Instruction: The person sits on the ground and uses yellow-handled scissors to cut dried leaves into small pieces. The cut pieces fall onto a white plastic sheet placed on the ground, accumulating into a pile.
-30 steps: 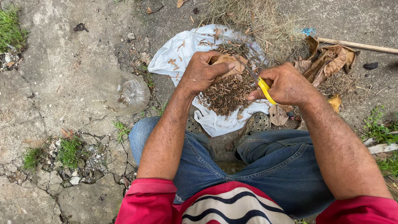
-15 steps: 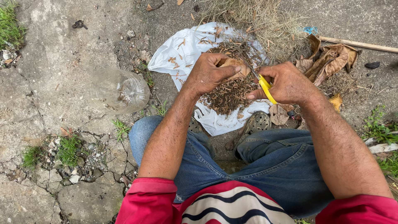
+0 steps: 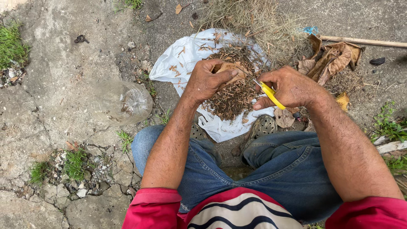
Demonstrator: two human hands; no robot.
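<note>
A dry brown leaf (image 3: 231, 70) is pinched in the left hand (image 3: 205, 80), over a pile of cut leaf bits (image 3: 231, 95) on a white plastic sheet (image 3: 186, 55). The right hand (image 3: 290, 87) is closed around yellow-handled scissors (image 3: 268, 93), blades at the leaf edge. Compared w/ 0.5 s ago, both hands sit approx. the same; the leaf looks a bit more spread. A clear, crumpled plastic bottle (image 3: 121, 102) lies left on cracked concrete (image 3: 55, 93). Curled dry leaves (image 3: 333, 59) lie right.
</note>
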